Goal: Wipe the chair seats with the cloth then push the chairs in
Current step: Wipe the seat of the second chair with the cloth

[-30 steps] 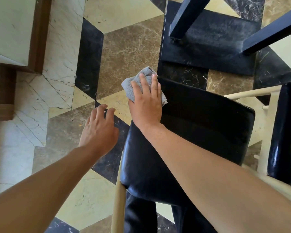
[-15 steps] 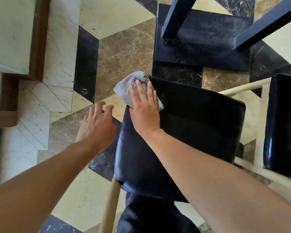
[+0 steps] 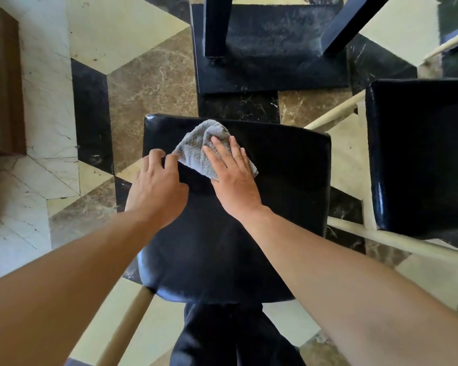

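Observation:
A black padded chair seat (image 3: 275,207) fills the middle of the head view. A crumpled grey cloth (image 3: 198,151) lies on its far left part. My right hand (image 3: 233,178) presses flat on the cloth, fingers spread over its right half. My left hand (image 3: 156,186) rests on the seat's left side, its fingertips curled at the cloth's left corner. A second black chair seat (image 3: 421,159) stands to the right, apart from the first.
A dark table base (image 3: 270,67) with two dark legs (image 3: 217,25) stands just beyond the seat. Cream chair rails (image 3: 381,236) run between the two chairs. A pale wooden chair leg (image 3: 127,323) shows below. Patterned marble floor (image 3: 148,85) lies to the left.
My right hand has slid the cloth from the seat's far left corner rightward onto the seat. My left hand came from beside the chair onto the seat, reaching the cloth's edge.

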Demonstrator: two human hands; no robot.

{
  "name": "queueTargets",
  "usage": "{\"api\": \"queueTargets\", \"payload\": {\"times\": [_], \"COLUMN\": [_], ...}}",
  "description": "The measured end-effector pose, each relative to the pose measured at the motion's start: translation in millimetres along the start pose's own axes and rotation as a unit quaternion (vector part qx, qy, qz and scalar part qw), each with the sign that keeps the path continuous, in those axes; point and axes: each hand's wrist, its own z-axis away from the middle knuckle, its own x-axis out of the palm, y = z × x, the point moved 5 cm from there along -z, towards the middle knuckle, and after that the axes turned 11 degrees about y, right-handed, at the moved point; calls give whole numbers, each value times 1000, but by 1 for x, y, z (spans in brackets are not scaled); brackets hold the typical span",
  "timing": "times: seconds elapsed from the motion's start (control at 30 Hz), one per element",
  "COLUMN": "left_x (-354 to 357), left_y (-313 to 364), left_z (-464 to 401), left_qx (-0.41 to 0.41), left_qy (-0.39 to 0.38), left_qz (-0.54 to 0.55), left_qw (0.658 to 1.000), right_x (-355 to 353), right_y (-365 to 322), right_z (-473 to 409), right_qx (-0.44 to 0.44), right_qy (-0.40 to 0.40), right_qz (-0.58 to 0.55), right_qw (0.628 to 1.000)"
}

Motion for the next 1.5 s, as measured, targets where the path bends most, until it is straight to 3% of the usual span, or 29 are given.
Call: {"api": "queueTargets", "payload": {"times": [0.47,1.03,1.17,1.27,1.5], "left_x": [38,50,54,55,41], "left_y": [74,103,99,99,91], "left_z": [31,55,63,73,87], "left_qx": [14,14,5,-1,-18], "left_qy": [-43,-44,-41,-45,-31], "left_qz": [-41,-51,-50,-48,-44], "left_qw": [998,998,998,998,998], "right_x": [-53,-76,-80,-79,-75], "right_y": [122,178,190,197,202], "right_z": [61,84,91,97,119], "right_qx": [98,208,319,419,546], "right_qy": [60,130,182,174,184], "right_qz": [4,-52,-90,-114,-157], "right_qw": [993,968,926,884,802]}}
